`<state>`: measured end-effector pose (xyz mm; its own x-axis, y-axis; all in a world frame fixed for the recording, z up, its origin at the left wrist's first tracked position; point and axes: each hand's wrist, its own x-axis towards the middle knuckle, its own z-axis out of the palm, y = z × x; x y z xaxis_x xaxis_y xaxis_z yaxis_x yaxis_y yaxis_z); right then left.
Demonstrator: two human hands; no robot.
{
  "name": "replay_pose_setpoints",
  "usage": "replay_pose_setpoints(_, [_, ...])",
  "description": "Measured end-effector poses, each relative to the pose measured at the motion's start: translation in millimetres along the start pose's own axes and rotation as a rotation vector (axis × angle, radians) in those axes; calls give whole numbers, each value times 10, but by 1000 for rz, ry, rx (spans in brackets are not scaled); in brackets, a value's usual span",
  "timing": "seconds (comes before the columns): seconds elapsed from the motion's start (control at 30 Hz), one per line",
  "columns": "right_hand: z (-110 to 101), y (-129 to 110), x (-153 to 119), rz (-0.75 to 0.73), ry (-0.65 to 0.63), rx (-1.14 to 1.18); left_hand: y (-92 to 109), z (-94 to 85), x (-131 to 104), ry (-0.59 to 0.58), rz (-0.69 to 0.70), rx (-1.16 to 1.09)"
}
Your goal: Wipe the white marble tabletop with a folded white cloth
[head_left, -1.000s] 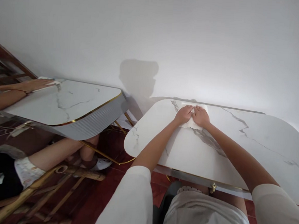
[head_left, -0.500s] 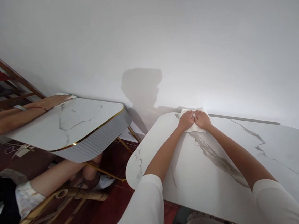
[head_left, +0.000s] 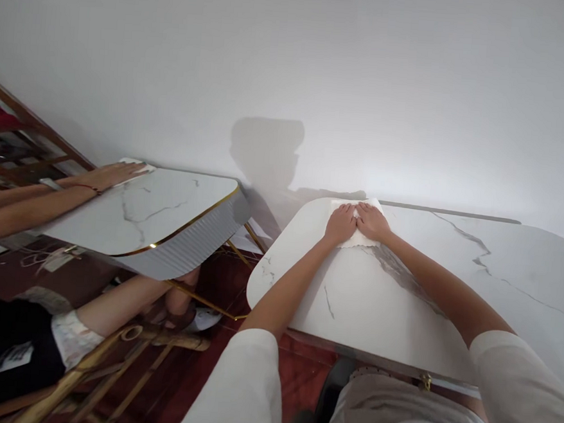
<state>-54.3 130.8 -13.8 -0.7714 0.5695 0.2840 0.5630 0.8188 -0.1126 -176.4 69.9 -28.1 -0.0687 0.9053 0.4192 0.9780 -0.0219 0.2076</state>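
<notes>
A white cloth (head_left: 366, 238) lies near the back edge of a white marble-patterned table (head_left: 399, 329), close to the wall. My left hand (head_left: 342, 223) presses flat on the cloth, its fingers pointing to the wall. Right beside it, my right hand (head_left: 372, 222) rests on the same cloth with fingers stretched forward. The two hands touch or nearly touch at the thumbs. Part of the cloth shows behind and in front of them. Both forearms reach across the tabletop.
At the left, a co-worker's hands (head_left: 115, 174) rest on another white cloth on a second marble-patterned table (head_left: 166, 210) with a gold rim. A bamboo chair (head_left: 171, 338) stands below it. A wooden frame (head_left: 41, 130) leans at the far left. The wall (head_left: 293, 57) rises behind both tables.
My hands and the cloth have moved slightly left along the back of the table. The camera view has shifted a little, and the co-worker's table appears slightly higher.
</notes>
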Motion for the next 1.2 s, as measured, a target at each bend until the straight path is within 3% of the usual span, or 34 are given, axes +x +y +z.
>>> replay_pose_setpoints(0.33, [-105, -623, -877, 237, 92, 71, 233, -326, -735, -106, 173, -44])
replay_pose_setpoints(0.6, [-267, -1084, -1483, 224, 31, 108, 474, -615, -1434, -145, 163, -31])
replay_pose_setpoints(0.73, [-258, -1319, -1669, 222, 51, 131, 486, -757, -1697, -167, 159, -39])
replay_pose_setpoints(0.83, [-235, -1492, -1651, 221, 43, 146, 370, -863, -1781, -200, 158, -63])
replay_pose_setpoints(0.97, [-199, -1629, -1410, 189, 24, 187, 109, -930, -1740, -193, 94, -75])
replay_pose_setpoints(1.2, [-63, -1469, -810, 181, 15, 220, -211, -818, -1317, -145, -12, -68])
